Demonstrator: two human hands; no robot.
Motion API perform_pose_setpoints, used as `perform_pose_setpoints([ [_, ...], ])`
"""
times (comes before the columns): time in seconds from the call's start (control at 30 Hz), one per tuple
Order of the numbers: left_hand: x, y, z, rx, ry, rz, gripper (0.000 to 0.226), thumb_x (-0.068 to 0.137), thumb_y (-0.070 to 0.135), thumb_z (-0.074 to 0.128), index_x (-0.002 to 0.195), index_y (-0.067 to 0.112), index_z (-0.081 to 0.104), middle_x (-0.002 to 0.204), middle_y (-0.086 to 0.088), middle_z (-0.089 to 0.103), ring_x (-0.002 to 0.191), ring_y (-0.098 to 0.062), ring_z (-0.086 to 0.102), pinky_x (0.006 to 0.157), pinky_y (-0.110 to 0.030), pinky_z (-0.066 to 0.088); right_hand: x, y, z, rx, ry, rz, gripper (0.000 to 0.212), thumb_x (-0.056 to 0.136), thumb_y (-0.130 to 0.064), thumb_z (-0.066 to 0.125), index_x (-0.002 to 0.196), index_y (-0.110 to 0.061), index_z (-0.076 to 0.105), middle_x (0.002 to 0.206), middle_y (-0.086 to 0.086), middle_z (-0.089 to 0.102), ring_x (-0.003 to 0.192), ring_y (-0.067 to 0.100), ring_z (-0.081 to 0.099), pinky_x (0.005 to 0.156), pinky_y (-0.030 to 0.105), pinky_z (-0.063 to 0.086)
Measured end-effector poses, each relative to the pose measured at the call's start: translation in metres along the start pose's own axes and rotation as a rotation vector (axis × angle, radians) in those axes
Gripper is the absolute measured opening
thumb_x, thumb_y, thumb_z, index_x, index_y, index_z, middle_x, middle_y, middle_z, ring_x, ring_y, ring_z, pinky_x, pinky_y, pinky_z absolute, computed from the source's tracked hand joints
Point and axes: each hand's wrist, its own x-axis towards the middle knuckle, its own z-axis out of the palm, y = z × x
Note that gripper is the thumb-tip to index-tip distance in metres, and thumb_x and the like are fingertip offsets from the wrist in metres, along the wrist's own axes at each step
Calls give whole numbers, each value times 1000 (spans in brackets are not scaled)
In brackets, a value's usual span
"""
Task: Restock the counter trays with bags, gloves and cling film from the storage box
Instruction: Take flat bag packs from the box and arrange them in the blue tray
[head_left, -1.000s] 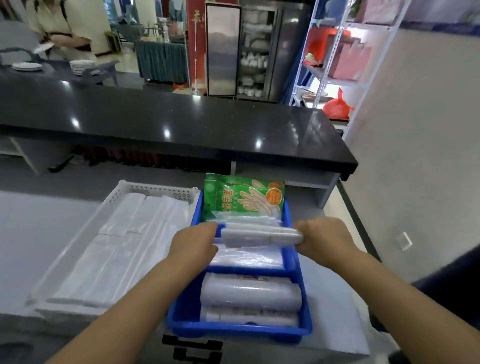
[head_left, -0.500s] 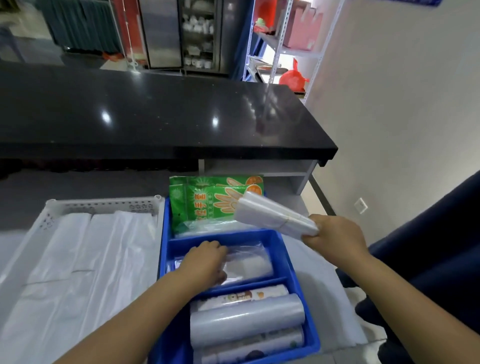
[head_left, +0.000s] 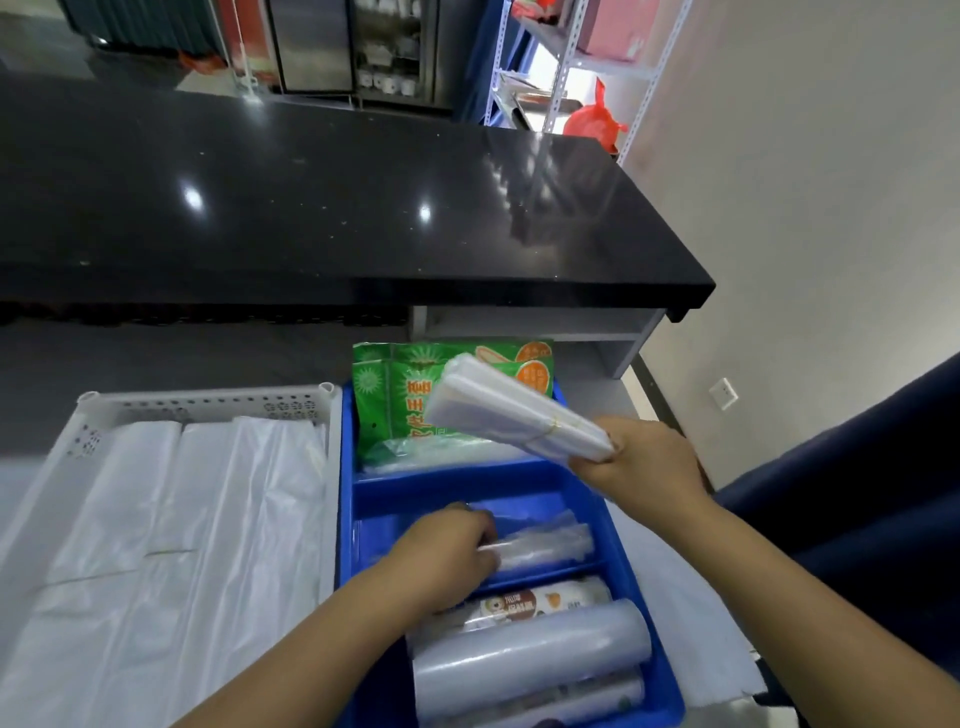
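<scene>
A blue divided tray (head_left: 613, 525) stands in front of me. Its far section holds green glove packs (head_left: 400, 395), its middle section a clear bag pack (head_left: 545, 545), its near section cling film rolls (head_left: 530, 654). My right hand (head_left: 649, 462) grips one end of a banded bundle of clear bags (head_left: 509, 410), held tilted above the tray's far right. My left hand (head_left: 447, 556) is down in the middle section, fingers curled on the clear bag pack.
A white perforated tray (head_left: 208, 402) with flat white plastic bags (head_left: 182, 519) lies left of the blue tray. A black counter top (head_left: 311, 208) runs across behind. Metal shelving with a red bag (head_left: 592, 119) stands at the back right, beside a beige wall.
My right hand has lifted the bag bundle off the tray and tilted it up to the right. My left hand let go of the bundle and dropped onto the clear pack in the middle section.
</scene>
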Motion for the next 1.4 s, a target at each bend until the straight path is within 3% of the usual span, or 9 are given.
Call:
perform_pose_setpoints([
  [0.2,-18,12,4,193,-6,-15,18,90,19,42,101,15,57,107,-9,63,93,-31,59,69,-39,42,19,-27,42,-223,-219,-262,21,73,-37,63,93,-30,63,87,-2,72,81,24,64,60,27,41],
  [0.3,-26,20,9,180,8,-55,20,91,24,43,107,18,55,110,-6,63,96,-27,59,75,-38,43,22,-26,60,-300,-388,-328,19,72,-36,60,89,-28,60,91,-2,71,87,23,63,62,27,37],
  [0.4,-31,25,12,155,9,-102,24,92,24,44,113,19,54,113,-8,64,99,-27,59,87,-40,46,25,-22,67,-257,-523,-348,18,70,-46,59,75,-29,55,85,-4,70,78,20,62,57,26,36],
  [0.5,-32,28,13,128,16,-161,22,92,26,45,111,22,54,112,-7,65,99,-26,59,88,-41,47,33,-20,69,-222,-591,-331,21,66,-46,57,61,-31,43,79,-7,66,67,14,52,48,22,29],
  [0.7,-33,31,18,151,84,-189,21,91,22,44,109,23,54,110,-7,66,97,-27,59,80,-39,44,37,-23,77,-277,-506,-429,20,66,-35,58,73,-28,41,89,2,69,82,26,63,58,28,34],
  [0.8,-32,31,19,143,91,-197,20,91,22,45,108,24,53,110,-5,65,96,-26,59,80,-38,44,37,-24,76,-297,-441,-446,18,69,-31,58,84,-26,50,94,3,69,89,28,63,61,27,34],
  [1.03,-30,35,20,138,116,-211,17,90,17,46,103,24,54,106,-3,65,91,-25,58,71,-34,36,31,-24,65,-396,-309,-503,32,77,-26,57,108,-20,52,99,3,67,88,29,63,62,31,41],
  [1.17,-29,37,20,152,100,-225,16,90,19,49,104,24,54,107,-3,64,92,-24,58,73,-32,36,26,-21,61,-394,-223,-550,25,83,-15,50,108,-17,53,96,4,65,84,28,61,60,32,41],
  [1.4,-24,33,20,161,65,-244,21,92,20,48,112,25,53,110,-4,64,96,-25,58,84,-37,44,22,-21,63,-426,-210,-621,29,76,-19,69,102,-19,57,88,3,66,75,24,61,57,30,44],
])
